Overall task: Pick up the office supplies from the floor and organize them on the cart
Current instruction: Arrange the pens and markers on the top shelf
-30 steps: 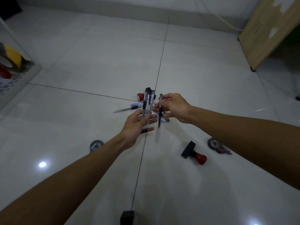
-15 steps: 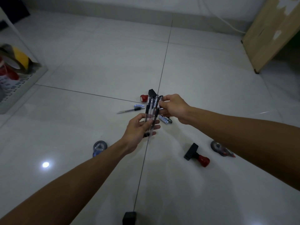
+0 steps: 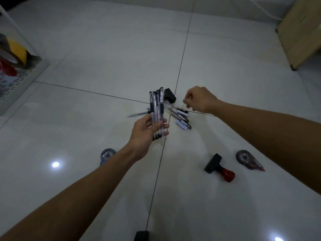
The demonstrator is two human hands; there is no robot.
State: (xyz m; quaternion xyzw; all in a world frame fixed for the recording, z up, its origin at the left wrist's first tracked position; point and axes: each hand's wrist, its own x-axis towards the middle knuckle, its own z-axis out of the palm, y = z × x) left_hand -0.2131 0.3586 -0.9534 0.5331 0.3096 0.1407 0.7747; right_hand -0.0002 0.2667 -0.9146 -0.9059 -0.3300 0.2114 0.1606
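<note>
A: Left hand (image 3: pixel 147 131): what does it hold, and how does the load lie?

B: It grips a bundle of pens (image 3: pixel 156 112), clear barrels with black grips, fingers curled round the lower part. The long axis runs nearly upright in the head view, tilted slightly, upper ends pointing away from the person and lower ends sticking out just below the fingers.

A: Right hand (image 3: pixel 199 100)?

B: It hovers beyond and to the right of the left hand, fingers curled downward over the floor pile. Whether the fingertips pinch anything cannot be told; they are blurred.

A: What lies under that hand?

B: Loose pens on the floor (image 3: pixel 180 117), just left of and below the right hand, long axes running diagonally toward the lower right. A single pen (image 3: pixel 139 113) lies near the left thumb, almost horizontal, tip pointing left. A black stamp (image 3: pixel 169 95) stands just beside the bundle's upper ends.

A: Nearer the person?

B: A red-handled stamp (image 3: pixel 219 168) on its side, below the right forearm, with a correction tape (image 3: pixel 249 160) just right of it. Another tape dispenser (image 3: pixel 106 155) shows beside the left wrist. The cart (image 3: pixel 26 75) sits well left of the left hand.
</note>
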